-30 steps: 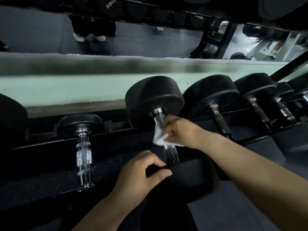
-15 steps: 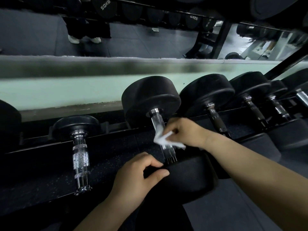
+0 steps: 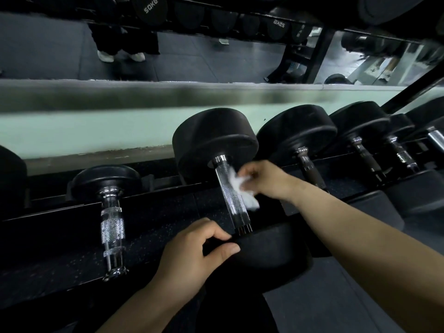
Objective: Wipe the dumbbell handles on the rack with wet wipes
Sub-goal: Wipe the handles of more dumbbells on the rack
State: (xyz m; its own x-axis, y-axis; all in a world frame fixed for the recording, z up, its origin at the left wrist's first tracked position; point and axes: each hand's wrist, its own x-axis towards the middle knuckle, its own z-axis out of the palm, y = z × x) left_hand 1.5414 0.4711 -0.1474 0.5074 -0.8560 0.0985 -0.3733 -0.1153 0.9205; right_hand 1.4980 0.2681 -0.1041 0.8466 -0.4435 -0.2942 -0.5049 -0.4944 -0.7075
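While pinching limp wet wipe in right grip, pressing it on knurled handle just left; left grip curled round head, likely heavy, rigid.

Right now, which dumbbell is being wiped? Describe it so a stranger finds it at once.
On the black rack below the pale green wall, find the large dumbbell just right of a much smaller one. It alone has a white wipe pressed to its chrome handle by the right hand, and the left hand grips its near head.
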